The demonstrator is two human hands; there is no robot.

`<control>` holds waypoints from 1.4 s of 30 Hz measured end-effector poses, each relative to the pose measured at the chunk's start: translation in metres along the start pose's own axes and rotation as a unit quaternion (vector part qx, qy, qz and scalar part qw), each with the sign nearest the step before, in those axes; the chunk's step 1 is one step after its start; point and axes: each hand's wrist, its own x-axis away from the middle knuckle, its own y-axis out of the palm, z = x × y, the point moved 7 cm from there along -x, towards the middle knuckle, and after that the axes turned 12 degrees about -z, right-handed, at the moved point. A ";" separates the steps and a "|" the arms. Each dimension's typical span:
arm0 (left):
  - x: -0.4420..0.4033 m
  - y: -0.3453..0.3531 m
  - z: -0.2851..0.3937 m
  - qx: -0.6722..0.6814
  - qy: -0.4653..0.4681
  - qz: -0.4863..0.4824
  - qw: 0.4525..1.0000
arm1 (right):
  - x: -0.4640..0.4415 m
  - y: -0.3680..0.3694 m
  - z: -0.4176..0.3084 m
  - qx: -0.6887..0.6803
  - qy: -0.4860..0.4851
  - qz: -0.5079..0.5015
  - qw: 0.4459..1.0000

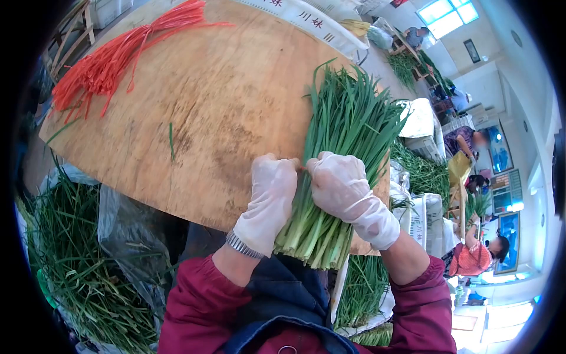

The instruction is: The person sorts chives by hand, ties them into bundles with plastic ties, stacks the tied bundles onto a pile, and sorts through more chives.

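Fists, I'd call them — the left hand (272, 187) and the right hand (345, 183), both gloved, closed on a short red strand (302, 169) that shows between them. Right under the right fist lies the bundle of green stalks (348, 121), cut ends toward the wearer, leaves fanning away over the wooden table (212, 118). Beyond the left fist, up at the far left — a heap of red ties (112, 62).
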 end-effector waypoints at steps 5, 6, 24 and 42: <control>-0.003 0.000 -0.001 -0.011 0.026 0.004 1.000 | -0.002 0.002 0.000 0.016 0.018 0.003 1.000; -0.003 0.001 -0.001 -0.011 0.030 0.008 0.999 | -0.002 0.002 -0.001 0.014 0.016 0.010 1.000; -0.004 0.000 0.001 -0.094 0.070 0.005 0.993 | -0.006 0.001 -0.003 0.024 -0.007 -0.030 0.999; -0.006 -0.004 -0.004 -0.070 0.066 0.000 0.995 | -0.008 0.000 -0.002 0.001 -0.027 -0.007 1.000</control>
